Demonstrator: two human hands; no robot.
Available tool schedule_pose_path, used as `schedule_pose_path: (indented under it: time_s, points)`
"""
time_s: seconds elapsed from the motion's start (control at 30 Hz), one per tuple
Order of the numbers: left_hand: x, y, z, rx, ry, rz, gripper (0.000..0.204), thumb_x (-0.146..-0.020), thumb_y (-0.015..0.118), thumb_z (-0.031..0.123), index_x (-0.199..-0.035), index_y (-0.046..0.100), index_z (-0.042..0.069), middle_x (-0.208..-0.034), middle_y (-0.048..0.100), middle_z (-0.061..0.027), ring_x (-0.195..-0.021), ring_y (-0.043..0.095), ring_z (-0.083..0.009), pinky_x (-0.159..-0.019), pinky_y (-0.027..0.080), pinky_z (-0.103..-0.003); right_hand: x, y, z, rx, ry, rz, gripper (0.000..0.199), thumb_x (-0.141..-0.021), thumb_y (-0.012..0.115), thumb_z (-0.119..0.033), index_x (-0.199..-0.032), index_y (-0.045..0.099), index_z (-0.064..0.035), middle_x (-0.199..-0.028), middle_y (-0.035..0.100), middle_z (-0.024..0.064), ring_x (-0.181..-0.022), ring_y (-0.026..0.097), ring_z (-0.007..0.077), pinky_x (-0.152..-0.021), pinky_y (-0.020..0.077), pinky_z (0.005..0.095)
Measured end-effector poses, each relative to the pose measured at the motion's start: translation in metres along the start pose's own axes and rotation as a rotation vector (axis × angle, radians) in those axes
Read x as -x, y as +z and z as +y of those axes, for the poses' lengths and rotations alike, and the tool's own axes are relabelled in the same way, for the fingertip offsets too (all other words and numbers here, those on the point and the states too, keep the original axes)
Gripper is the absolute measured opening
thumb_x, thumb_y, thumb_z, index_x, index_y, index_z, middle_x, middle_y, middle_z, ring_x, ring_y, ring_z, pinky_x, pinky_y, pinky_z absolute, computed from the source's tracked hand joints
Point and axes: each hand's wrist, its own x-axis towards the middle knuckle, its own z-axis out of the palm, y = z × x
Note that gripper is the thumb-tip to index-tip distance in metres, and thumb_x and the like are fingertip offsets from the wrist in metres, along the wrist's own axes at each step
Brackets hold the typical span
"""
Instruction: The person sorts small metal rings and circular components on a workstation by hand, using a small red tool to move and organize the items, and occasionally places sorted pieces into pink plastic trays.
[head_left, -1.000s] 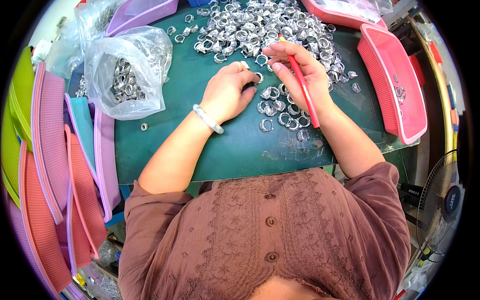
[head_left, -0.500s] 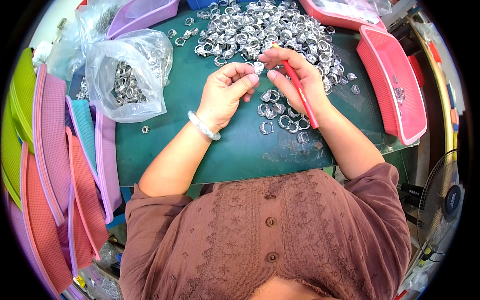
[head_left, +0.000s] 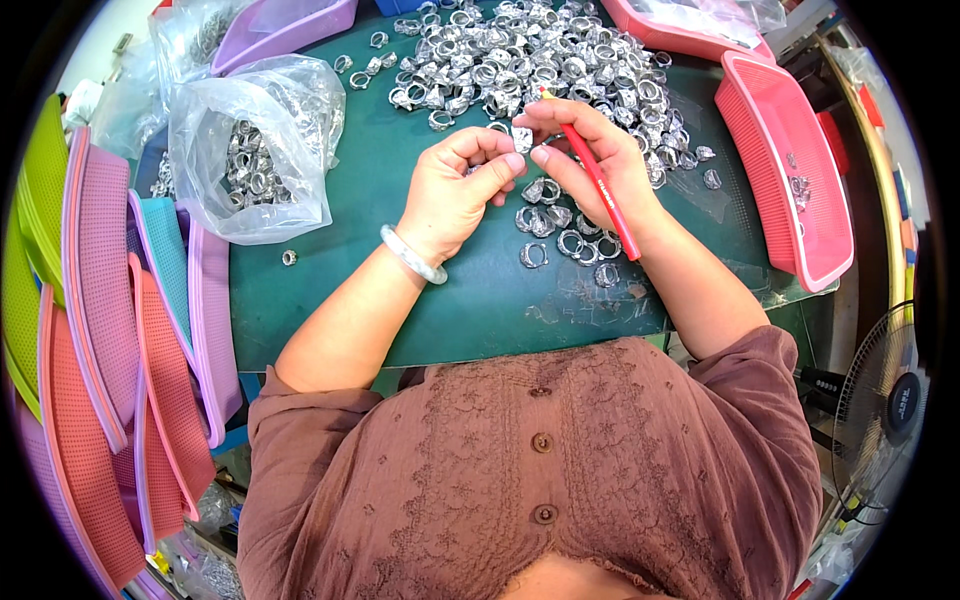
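Observation:
Between thumb and fingers, my left hand (head_left: 458,180) pinches a silver ring (head_left: 522,140) with a broad, patterned top. Close beside it, my right hand (head_left: 597,165) is closed around a red pen-like stick (head_left: 605,190); its yellowish far end points away from me and its red end rests toward my wrist. My right fingertips are right at the ring, and whether they touch it I cannot tell. Just beyond both hands spreads a large heap of silver rings (head_left: 540,55). A small group of rings (head_left: 570,243) lies on the green table nearer me, below my right hand.
A clear plastic bag (head_left: 290,185) holding rings stands at the left, with a single ring (head_left: 289,258) before it. At the right is a pink basket (head_left: 735,120) with a few rings inside. Stacked colored baskets (head_left: 100,280) crowd the left side; a fan (head_left: 880,400) stands lower right.
The ring in my left hand has risen slightly and turned, so more of its top shows. Both hands have barely shifted.

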Motion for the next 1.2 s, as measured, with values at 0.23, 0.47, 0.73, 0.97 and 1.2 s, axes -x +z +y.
schedule_pose_path:
  time_s: [0.23, 0.47, 0.73, 0.97, 1.2]
  points:
    - [0.0013, 0.0009, 0.0003, -0.047, 0.021, 0.0, 0.012, -0.081, 0.062, 0.007, -0.092, 0.058, 0.003, -0.077, 0.061, -0.0038, -0.065, 0.055, -0.0088, -0.055, 0.044, -0.022, -0.0004, -0.0007, 0.0012, 0.037, -0.018, -0.006, 0.034, -0.08, 0.057, 0.005, -0.112, 0.052, -0.0027, -0.101, 0.059, 0.01, -0.096, 0.057, 0.0164, -0.083, 0.0466, 0.0276]
    - [0.0013, 0.0016, 0.003, -0.012, -0.045, 0.005, 0.013, -0.082, 0.061, 0.008, -0.093, 0.057, 0.003, -0.077, 0.061, -0.0039, -0.065, 0.055, -0.0089, -0.055, 0.044, -0.021, 0.0, 0.0001, 0.0033, 0.013, 0.001, 0.012, 0.031, -0.08, 0.057, 0.004, -0.11, 0.053, -0.0021, -0.099, 0.061, 0.01, -0.093, 0.058, 0.0157, -0.082, 0.047, 0.0271]
    - [0.002, 0.0013, 0.0047, 0.038, -0.123, 0.019, 0.014, -0.083, 0.061, 0.012, -0.093, 0.057, 0.003, -0.076, 0.061, -0.0041, -0.063, 0.055, -0.0088, -0.054, 0.043, -0.021, -0.0006, -0.0001, 0.0, 0.124, 0.018, 0.014, 0.025, -0.081, 0.058, 0.002, -0.106, 0.057, -0.0012, -0.093, 0.062, 0.0087, -0.088, 0.059, 0.0138, -0.078, 0.0469, 0.0253]
    - [0.0022, 0.0014, 0.006, 0.042, -0.135, 0.018, 0.015, -0.083, 0.061, 0.013, -0.094, 0.057, 0.003, -0.076, 0.061, -0.0037, -0.062, 0.055, -0.0087, -0.054, 0.043, -0.021, -0.0004, -0.0004, 0.0032, 0.128, 0.014, 0.012, 0.025, -0.08, 0.058, 0.001, -0.105, 0.057, -0.0018, -0.092, 0.062, 0.0082, -0.086, 0.059, 0.0128, -0.077, 0.0468, 0.025]
    - [0.0023, 0.0016, 0.0062, 0.043, -0.13, 0.018, 0.015, -0.083, 0.061, 0.013, -0.094, 0.057, 0.003, -0.075, 0.061, -0.0033, -0.062, 0.055, -0.0082, -0.054, 0.043, -0.02, -0.0004, -0.0004, 0.0037, 0.12, 0.013, 0.004, 0.024, -0.08, 0.058, 0.001, -0.105, 0.057, -0.0021, -0.092, 0.062, 0.0081, -0.085, 0.059, 0.013, -0.076, 0.047, 0.0252]
